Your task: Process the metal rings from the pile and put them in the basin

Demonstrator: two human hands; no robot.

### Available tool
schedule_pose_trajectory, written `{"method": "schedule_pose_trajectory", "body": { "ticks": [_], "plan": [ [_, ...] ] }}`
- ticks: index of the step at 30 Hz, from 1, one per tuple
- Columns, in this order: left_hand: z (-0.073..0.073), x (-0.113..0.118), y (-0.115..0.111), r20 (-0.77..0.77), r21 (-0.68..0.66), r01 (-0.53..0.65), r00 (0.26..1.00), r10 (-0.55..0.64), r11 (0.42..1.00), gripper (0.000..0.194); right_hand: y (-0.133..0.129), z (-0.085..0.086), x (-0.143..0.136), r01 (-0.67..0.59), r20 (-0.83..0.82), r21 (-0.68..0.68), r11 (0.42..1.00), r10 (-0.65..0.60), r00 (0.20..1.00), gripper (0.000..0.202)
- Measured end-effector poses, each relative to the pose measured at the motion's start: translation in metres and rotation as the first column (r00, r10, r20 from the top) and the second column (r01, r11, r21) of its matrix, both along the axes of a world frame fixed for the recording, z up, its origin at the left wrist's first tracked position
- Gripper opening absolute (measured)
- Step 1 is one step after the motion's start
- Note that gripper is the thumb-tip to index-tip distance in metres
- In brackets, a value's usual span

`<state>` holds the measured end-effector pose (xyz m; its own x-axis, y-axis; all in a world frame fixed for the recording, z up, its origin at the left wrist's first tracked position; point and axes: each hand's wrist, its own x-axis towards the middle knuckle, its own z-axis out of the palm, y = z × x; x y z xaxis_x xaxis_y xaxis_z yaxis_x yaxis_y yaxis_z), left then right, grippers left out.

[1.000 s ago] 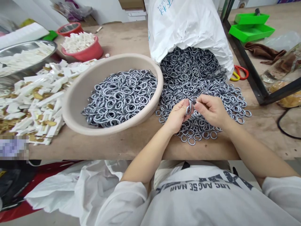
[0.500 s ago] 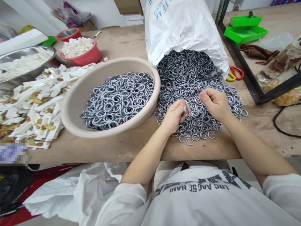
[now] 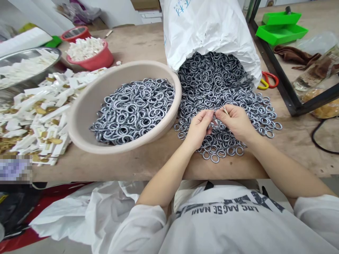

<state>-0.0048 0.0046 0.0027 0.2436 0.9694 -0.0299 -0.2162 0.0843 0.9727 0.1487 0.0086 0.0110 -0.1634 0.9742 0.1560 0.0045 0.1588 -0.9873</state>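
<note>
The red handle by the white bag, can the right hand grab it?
Probably yes: low, loose rings lie between the right hand and the red handle, and the white bag leaves it showing. But those fingers pinch a small thin piece.

Table (image 3: 119, 169) front lies open; basin (image 3: 107, 151) and bag (image 3: 206, 30) apparently crowd the rings (image 3: 224, 139).

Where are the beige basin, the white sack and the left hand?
Beige basin (image 3: 83, 113): head view, inner wall.
White sack (image 3: 205, 30): head view, upper side.
Left hand (image 3: 196, 128): head view, back of hand.
</note>
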Motion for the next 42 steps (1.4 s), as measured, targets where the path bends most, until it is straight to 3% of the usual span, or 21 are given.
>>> {"method": "schedule_pose_trajectory", "body": {
  "ticks": [3, 8, 12, 15, 18, 20, 23, 27, 31, 42],
  "plan": [
    [-0.003, 0.003, -0.002, -0.015, 0.020, 0.040, 0.999, -0.040, 0.999, 0.038, -0.001, -0.001, -0.004, -0.079, -0.060, -0.051, 0.996, 0.076, 0.995, 0.048],
    [-0.003, 0.006, -0.005, 0.024, -0.098, 0.090, 0.996, -0.088, 0.991, 0.045, -0.003, -0.001, -0.006, -0.044, -0.045, -0.066, 0.997, 0.041, 0.998, 0.050],
    [-0.002, 0.006, -0.005, 0.069, -0.126, 0.142, 0.989, -0.135, 0.982, 0.034, -0.005, -0.001, -0.006, -0.066, -0.080, -0.096, 0.993, 0.059, 0.995, 0.052],
    [0.000, 0.005, -0.004, 0.067, -0.116, 0.105, 0.993, -0.098, 0.988, 0.024, -0.005, 0.000, -0.007, -0.094, -0.081, -0.090, 0.992, 0.086, 0.993, 0.051],
    [0.001, 0.003, -0.003, 0.041, -0.072, 0.062, 0.997, -0.060, 0.995, 0.021, -0.003, 0.001, -0.005, -0.087, -0.012, -0.080, 0.993, 0.086, 0.996, 0.049],
    [0.002, 0.002, -0.003, 0.039, -0.041, 0.052, 0.998, -0.050, 0.998, 0.020, -0.002, 0.001, -0.001, 0.008, 0.070, -0.025, 1.000, -0.006, 0.997, 0.049],
    [0.004, 0.001, -0.003, 0.075, -0.033, 0.045, 0.996, -0.042, 0.998, 0.019, -0.004, 0.005, 0.005, 0.134, 0.267, 0.165, 0.977, -0.175, 0.948, 0.046],
    [0.007, 0.000, -0.003, 0.114, -0.095, 0.029, 0.993, -0.019, 0.995, 0.018, -0.016, 0.015, 0.008, -0.035, 0.524, 0.359, 0.933, -0.170, 0.834, 0.041],
    [0.009, 0.000, -0.005, 0.158, -0.126, 0.021, 0.987, 0.000, 0.992, 0.021, -0.021, 0.017, 0.006, -0.129, 0.629, 0.416, 0.900, -0.183, 0.756, 0.041],
    [0.010, -0.001, -0.006, 0.196, -0.126, 0.086, 0.979, -0.060, 0.988, 0.020, -0.023, 0.019, 0.004, -0.143, 0.639, 0.384, 0.912, -0.151, 0.754, 0.042]
  ]
}}
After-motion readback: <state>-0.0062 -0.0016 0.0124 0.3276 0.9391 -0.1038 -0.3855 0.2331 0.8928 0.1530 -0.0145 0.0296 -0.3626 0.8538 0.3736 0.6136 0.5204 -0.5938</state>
